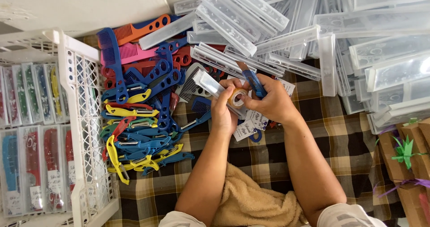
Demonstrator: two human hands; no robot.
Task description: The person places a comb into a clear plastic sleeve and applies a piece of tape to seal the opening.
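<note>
My left hand [222, 110] grips a clear plastic case [209, 84] with a roll of tape [236, 98] held against it, while my right hand [268, 102] closes on a blue cutter [254, 82] just above the roll, with small paper labels [251, 121] lying under both hands. To the left of my left hand a white crate [80, 133] already holds rows of filled cases, so I judge a good part done. Much looks left: a heap of loose combs [143, 106] beside my left hand and stacks of empty cases [358, 43] beyond my right
</note>
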